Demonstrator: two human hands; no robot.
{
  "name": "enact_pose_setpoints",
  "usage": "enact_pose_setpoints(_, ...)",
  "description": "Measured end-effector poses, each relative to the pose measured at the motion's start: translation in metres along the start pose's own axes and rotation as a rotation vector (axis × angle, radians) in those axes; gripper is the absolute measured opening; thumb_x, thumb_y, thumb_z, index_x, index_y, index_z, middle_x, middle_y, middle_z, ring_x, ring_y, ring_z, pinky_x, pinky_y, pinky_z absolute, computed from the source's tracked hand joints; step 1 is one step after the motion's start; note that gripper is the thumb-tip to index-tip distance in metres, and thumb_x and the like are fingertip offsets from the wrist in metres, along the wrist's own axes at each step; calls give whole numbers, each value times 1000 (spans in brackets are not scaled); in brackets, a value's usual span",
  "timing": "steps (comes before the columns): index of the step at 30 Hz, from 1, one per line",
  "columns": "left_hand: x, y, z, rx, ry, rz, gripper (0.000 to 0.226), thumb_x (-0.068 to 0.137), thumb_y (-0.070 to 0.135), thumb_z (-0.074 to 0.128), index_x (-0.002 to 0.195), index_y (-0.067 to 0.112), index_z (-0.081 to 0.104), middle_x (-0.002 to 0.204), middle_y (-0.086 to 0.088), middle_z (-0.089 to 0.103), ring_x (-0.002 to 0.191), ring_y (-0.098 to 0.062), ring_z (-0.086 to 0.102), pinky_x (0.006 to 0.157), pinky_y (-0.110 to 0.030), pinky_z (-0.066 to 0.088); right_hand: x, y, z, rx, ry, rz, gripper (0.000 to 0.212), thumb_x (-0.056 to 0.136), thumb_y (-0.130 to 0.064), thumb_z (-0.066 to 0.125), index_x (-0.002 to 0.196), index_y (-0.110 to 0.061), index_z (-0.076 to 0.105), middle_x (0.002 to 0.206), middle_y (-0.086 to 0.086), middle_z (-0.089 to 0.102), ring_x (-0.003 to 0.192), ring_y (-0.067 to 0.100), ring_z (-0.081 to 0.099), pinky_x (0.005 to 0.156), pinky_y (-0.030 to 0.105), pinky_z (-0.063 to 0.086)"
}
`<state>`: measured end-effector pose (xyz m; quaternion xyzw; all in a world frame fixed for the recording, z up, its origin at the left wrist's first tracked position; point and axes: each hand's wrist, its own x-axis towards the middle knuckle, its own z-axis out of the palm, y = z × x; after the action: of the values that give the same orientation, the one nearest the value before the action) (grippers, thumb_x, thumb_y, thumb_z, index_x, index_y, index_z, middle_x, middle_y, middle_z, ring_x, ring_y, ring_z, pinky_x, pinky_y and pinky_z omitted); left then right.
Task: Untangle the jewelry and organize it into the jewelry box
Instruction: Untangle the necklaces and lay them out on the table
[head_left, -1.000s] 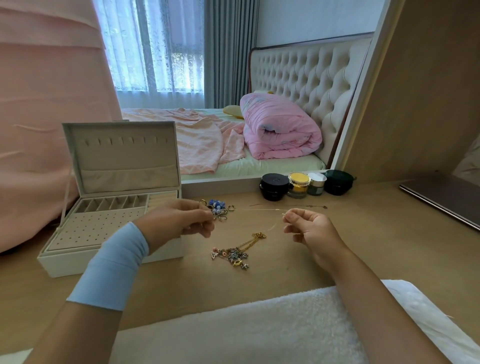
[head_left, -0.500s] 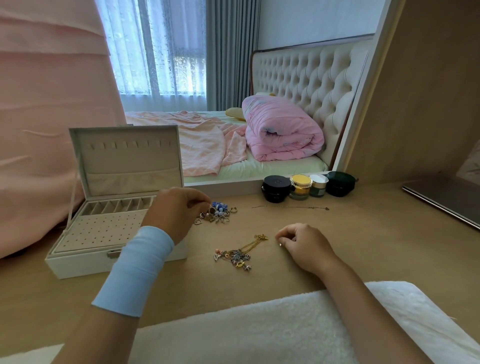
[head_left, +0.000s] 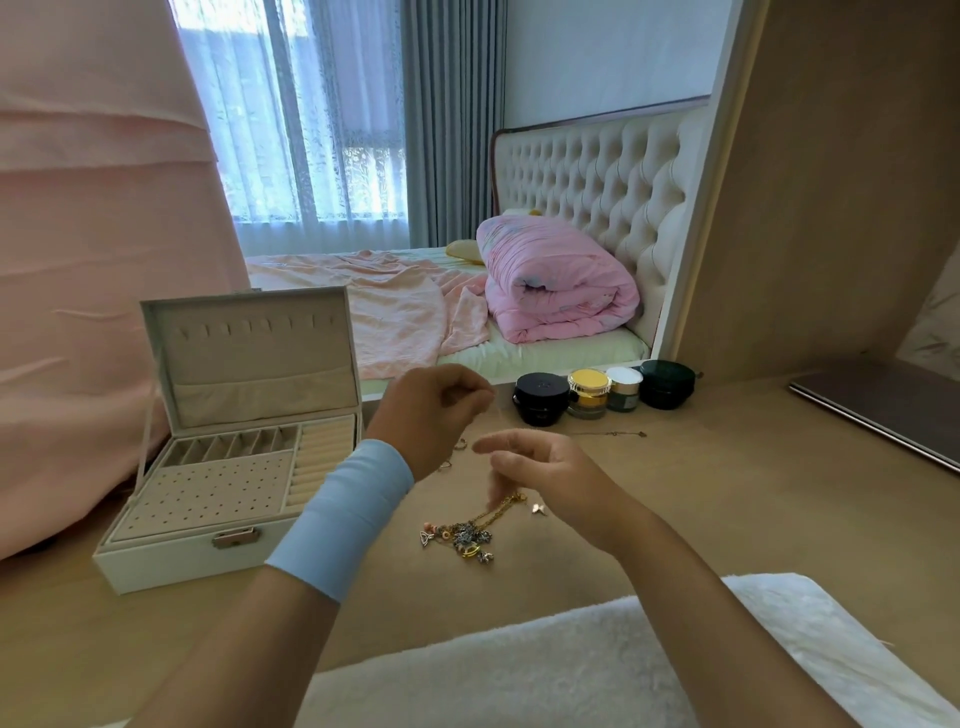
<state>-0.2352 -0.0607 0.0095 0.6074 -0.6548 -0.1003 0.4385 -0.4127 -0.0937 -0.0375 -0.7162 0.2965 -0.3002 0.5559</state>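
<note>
The tangled jewelry (head_left: 464, 538) lies on the bench (head_left: 727, 519), right of the open jewelry box (head_left: 171, 561). The right hand (head_left: 545, 480) hovers above it, fingers loose. The left hand (head_left: 428, 415) is curled; whether it pinches something, I cannot tell.

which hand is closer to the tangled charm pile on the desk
Right. The right hand hovers just above and behind the tangled charm pile, close to its gold chain end. The left hand is raised farther back and left, nearer the jewelry box.
</note>
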Motion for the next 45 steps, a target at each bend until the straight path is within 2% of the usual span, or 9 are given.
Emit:
enact_pose_setpoints(5,10,-21,8,26,84,-130,11,90,23,65,82,31,68,78,9,70,71,-10,66,72,-23,51,-3,22,-43,-163,106,165,19,102,-16,57,102,-16,76,76,3,66,69,15,61,76,30,56)
enact_pose_setpoints(11,14,-43,38,145,59,-263,10,90,25,63,84,28,71,85,8,71,83,-12,64,82,-29,52,-7,48,-89,-399,247,266,20,102,-21,57,103,-23,76,82,-2,68,67,7,58,66,21,48)
enact_pose_setpoints(17,21,-54,71,410,2,-286,14,94,35,56,94,34,69,97,9,67,96,-16,60,79,-29,49,9,68,-116,-618,371,253,18,100,-20,60,112,-24,72,106,-12,64,104,9,58,91,25,45)
enact_pose_setpoints(22,27,-69,91,697,-127,-147,19,95,36,52,100,35,71,113,8,63,108,-18,50,91,-30,41,21,85,-125,-835,379,202,17,97,-18,64,107,-24,76,109,-8,64,105,12,58,90,24,44)
enact_pose_setpoints(27,25,-78,95,767,-186,-137,23,95,37,50,104,34,71,119,5,61,113,-19,48,98,-31,40,25,90,-122,-1001,339,178,29,102,-13,53,116,-26,75,117,0,61,118,18,49,99,33,46)
enact_pose_setpoints(32,16,-75,87,662,-235,-76,35,101,36,41,130,28,59,136,4,53,128,-19,41,111,-35,32,12,83,-122,-1087,316,238,47,101,-8,44,142,-26,56,142,0,47,133,19,39,108,35,41)
enact_pose_setpoints(36,6,-65,88,562,-428,-16,51,102,43,35,150,25,34,157,6,30,146,-16,23,120,-36,16,0,72,-114,-1142,166,329,58,106,-26,40,160,-22,22,169,-3,11,155,18,10,123,41,18)
enact_pose_setpoints(40,-1,-61,96,478,-718,-146,66,101,56,21,156,22,8,163,5,1,150,-11,0,121,-31,1,-8,74,-103,-1122,-25,418,68,106,-50,30,162,-23,2,169,-4,-8,155,12,-9,125,38,2)
enact_pose_setpoints(45,4,-59,100,507,-774,-201,73,97,63,14,156,22,-2,163,5,-9,149,-11,-9,121,-34,-3,-7,79,-106,-1127,-21,472,74,104,-59,26,162,-23,-4,168,-3,-13,154,13,-13,125,38,-3)
